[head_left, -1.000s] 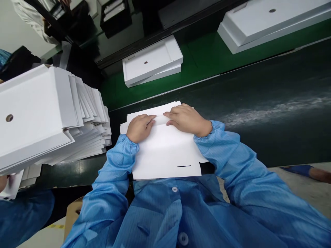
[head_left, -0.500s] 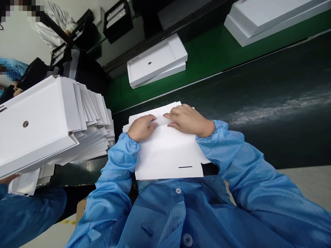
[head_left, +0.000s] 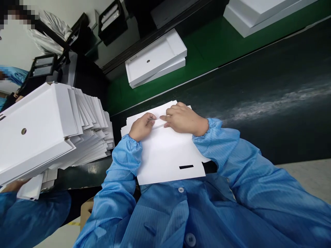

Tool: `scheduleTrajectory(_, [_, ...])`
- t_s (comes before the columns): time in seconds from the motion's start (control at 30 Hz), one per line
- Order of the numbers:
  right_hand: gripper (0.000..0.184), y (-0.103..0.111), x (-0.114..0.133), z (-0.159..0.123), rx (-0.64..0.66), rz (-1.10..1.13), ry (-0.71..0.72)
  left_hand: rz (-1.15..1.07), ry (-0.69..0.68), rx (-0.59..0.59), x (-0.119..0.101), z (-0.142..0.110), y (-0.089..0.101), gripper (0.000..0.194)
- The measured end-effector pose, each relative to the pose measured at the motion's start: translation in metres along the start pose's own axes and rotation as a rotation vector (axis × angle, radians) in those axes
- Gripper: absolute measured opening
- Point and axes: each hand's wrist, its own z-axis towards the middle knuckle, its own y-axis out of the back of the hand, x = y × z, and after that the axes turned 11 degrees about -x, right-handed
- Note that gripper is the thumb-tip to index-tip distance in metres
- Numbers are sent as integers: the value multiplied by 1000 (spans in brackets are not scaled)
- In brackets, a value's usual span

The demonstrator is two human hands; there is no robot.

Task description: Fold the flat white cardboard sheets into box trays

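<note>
A flat white cardboard sheet with a dark slot near its front edge lies before me, its near side against my body. My left hand pinches a narrow folded flap at the sheet's far part between thumb and fingers. From the other side my right hand presses on the same flap, its index finger pointing left and its thumb below. The two hands are a short gap apart. More white cardboard shows under the sheet at its far edge.
A tall stack of white cardboard trays stands at the left, with a co-worker's sleeve in front. Two white trays lie on the green strip beyond. Larger white boxes sit at the far right.
Both hands have shifted slightly along the flap, and the flap looks folded up more. The sheet's near edge has tilted, so its slot shows wider. The camera view has turned a little.
</note>
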Motion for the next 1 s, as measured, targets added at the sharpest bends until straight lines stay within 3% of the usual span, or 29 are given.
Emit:
scheduleTrajectory(0.1, [37, 1, 2, -1, -20, -24, 4, 5, -57, -5, 0, -3, 2, 21])
scheduleTrajectory(0.33, [42, 1, 4, -4, -33, -36, -1, 150, -369, -132, 18, -21, -3, 41])
scheduleTrajectory(0.57, [43, 3, 8, -8, -38, -53, -10, 339, -436, -170, 12, -32, -13, 38])
scheduleTrajectory(1.0, [49, 3, 8, -12, -39, 21, -20, 420, -467, -119, 1, -31, -16, 46])
